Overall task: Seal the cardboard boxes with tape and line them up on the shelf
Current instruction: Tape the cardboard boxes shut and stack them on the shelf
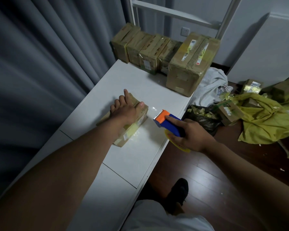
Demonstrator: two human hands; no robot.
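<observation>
A small flat cardboard box [132, 129] with yellowish tape lies on the white shelf top [137, 157]. My left hand [125, 109] presses flat on it, fingers stretched out. Just right of the box, my right hand [192, 134] grips a blue and orange tape dispenser [168, 122] with a yellow tape roll; its toothed blade points toward the box and stands a little apart from it. At the far end of the shelf top stands a row of several taped boxes [147, 50], with a larger taped box [188, 65] at the right end.
Grey curtains hang along the left. On the dark wood floor to the right lie a black bag [205, 119], a yellow sack [265, 120], white cloth [210, 85] and more small boxes [228, 112]. A white metal frame [173, 14] rises behind the row. My shoe [178, 192] stands below.
</observation>
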